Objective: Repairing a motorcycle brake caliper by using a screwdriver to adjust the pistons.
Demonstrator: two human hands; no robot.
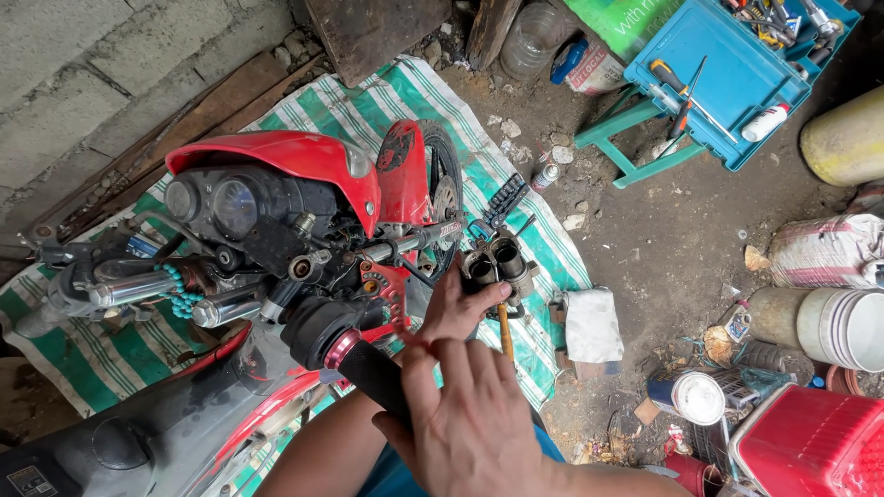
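Head view: left hand (449,308) grips brake caliper (495,264) beside red motorcycle (304,212)

Crowding the frame's left and centre: motorcycle (276,212), its handlebar grip (368,368) lying right against the right hand (470,423). Leaving a narrow gap between grip and caliper (497,262), already taken by the left hand (451,308). Opening out right of centre: bare dirt floor (663,239). Hemming that in: stool (626,138) above, white cloth (592,324) and tins (691,396) below, buckets (833,322) at far right.
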